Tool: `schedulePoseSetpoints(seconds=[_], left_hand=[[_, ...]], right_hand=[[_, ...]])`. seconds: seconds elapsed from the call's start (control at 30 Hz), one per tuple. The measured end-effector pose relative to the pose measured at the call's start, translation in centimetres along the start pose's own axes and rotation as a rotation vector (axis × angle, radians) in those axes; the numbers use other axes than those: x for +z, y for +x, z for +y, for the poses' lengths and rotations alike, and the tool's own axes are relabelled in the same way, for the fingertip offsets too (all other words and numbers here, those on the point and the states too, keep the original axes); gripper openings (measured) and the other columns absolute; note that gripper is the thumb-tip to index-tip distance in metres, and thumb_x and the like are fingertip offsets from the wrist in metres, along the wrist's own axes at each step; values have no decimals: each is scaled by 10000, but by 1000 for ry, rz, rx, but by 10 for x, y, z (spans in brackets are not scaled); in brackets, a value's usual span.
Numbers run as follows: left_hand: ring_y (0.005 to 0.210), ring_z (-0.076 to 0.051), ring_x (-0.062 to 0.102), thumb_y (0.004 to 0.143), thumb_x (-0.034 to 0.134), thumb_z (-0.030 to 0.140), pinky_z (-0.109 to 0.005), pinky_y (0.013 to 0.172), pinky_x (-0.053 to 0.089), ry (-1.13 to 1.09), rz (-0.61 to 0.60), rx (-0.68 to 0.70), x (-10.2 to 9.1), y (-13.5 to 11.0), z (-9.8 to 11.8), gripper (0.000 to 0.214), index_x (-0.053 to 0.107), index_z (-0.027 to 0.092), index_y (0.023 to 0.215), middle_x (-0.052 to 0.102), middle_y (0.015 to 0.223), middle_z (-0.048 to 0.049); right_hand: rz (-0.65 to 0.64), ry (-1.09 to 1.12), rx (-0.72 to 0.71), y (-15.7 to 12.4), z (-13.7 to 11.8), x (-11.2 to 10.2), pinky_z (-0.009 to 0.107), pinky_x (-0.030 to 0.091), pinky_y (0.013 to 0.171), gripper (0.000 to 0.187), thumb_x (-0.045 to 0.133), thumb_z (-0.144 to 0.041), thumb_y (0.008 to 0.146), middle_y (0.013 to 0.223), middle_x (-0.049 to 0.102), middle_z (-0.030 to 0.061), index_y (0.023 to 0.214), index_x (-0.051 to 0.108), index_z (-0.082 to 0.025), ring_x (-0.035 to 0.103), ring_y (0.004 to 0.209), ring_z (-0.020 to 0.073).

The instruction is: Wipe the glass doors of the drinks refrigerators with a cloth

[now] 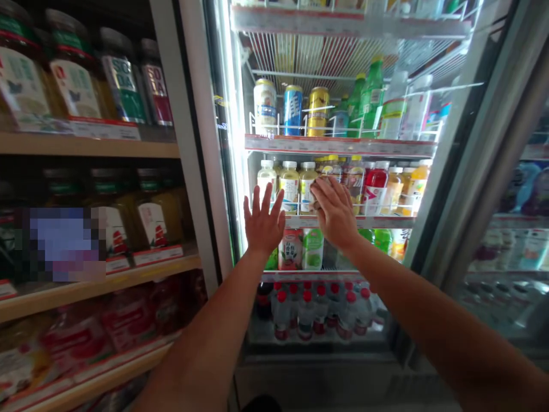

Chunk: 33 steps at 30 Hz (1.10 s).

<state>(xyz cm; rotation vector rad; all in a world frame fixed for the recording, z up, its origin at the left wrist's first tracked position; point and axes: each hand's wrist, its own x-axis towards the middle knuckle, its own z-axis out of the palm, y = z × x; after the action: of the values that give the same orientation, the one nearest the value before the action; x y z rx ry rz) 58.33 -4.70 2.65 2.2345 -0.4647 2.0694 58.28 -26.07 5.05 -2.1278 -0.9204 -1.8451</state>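
My left hand [265, 223] is raised with its fingers spread, palm toward the glass door of a lit drinks fridge, in front of white-capped bottles [289, 184]. My right hand [337, 212] presses forward at about the same height, its fingers together over a small, crumpled, brown-grey cloth [316, 194]. Only the cloth's left edge shows beside the fingers; the rest is hidden under the hand. Behind the right hand stand a bottle of red drink [376, 186] and other bottles, partly covered by it.
Left of the fridge, wooden shelves [86, 146] hold large jars and bottles. A metal door frame [472, 149] slants along the right. Inside the fridge are cans [293, 110], green bottles [372, 91] and, low down, several red-capped bottles [306, 315]. A blurred patch covers part of the left shelf.
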Motion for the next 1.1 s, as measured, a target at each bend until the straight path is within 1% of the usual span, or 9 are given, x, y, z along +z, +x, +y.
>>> schedulePoseSetpoints(seconds=[0.1, 0.27, 0.47, 0.63, 0.7, 0.8, 0.87, 1.03, 1.1], left_hand=[[1560, -255, 61, 1003, 485, 285, -520, 1281, 52, -15, -12, -7, 0, 0, 0, 567, 374, 255, 1558, 276, 1641, -64], [1559, -248, 74, 1008, 478, 319, -513, 1280, 81, 6, 0, -5, 1, 0, 0, 552, 389, 260, 1550, 286, 1638, -59], [1559, -252, 72, 1005, 474, 291, -519, 1282, 65, -4, -6, -9, 0, -1, 0, 571, 359, 274, 1564, 275, 1643, -47], [1559, -261, 74, 1001, 488, 287, -514, 1280, 69, 4, 0, 5, 0, 0, 0, 571, 373, 248, 1559, 270, 1643, -69], [1560, -261, 71, 1001, 487, 290, -517, 1278, 70, 14, 1, 9, 0, 0, 0, 569, 376, 244, 1558, 273, 1641, -73], [1560, -257, 71, 1003, 478, 291, -526, 1277, 72, 10, -11, -8, -1, 0, 1, 567, 372, 261, 1559, 276, 1641, -58], [1559, -256, 71, 1004, 475, 294, -525, 1277, 77, 5, -14, -12, -1, 0, 1, 561, 377, 265, 1556, 279, 1641, -52], [1559, -260, 82, 1003, 485, 290, -516, 1279, 66, -15, -11, -10, 0, -1, 0, 558, 389, 255, 1551, 284, 1639, -65], [1560, -262, 81, 1001, 489, 284, -517, 1279, 58, -16, -9, -12, 0, -1, 0, 567, 378, 258, 1557, 279, 1642, -64]], right_hand=[[-34, -5, -21, -6, -8, 5, 498, 272, 1252, 553, 449, -165, 992, 1558, 472, 13, 1535, 406, -263, 289, 1526, 248], [-226, 41, -368, -17, -10, 8, 450, 267, 1264, 573, 478, -182, 994, 1553, 480, -20, 1547, 373, -288, 315, 1515, 198], [3, -17, 20, 5, 0, 1, 516, 293, 1235, 588, 440, -166, 993, 1572, 451, 12, 1561, 357, -297, 295, 1523, 259], [-200, 27, -262, -12, -6, 1, 479, 281, 1250, 543, 468, -195, 1002, 1546, 488, -23, 1533, 405, -286, 325, 1508, 227], [-196, 39, -213, -5, -3, -1, 478, 284, 1250, 534, 459, -180, 997, 1550, 482, -29, 1517, 432, -296, 324, 1508, 221], [-40, 35, 8, 11, 4, -3, 505, 292, 1242, 547, 447, -153, 980, 1556, 473, -4, 1510, 449, -290, 314, 1513, 246], [1, 29, 47, 11, 4, -3, 517, 291, 1240, 560, 446, -147, 976, 1558, 470, 8, 1519, 438, -283, 308, 1516, 259], [-217, 16, -288, -12, -1, -5, 476, 276, 1255, 542, 467, -177, 991, 1557, 475, -15, 1524, 423, -268, 324, 1509, 231], [-216, -1, -282, -8, 4, -8, 472, 271, 1256, 521, 472, -190, 993, 1565, 463, -16, 1508, 447, -262, 331, 1505, 230]])
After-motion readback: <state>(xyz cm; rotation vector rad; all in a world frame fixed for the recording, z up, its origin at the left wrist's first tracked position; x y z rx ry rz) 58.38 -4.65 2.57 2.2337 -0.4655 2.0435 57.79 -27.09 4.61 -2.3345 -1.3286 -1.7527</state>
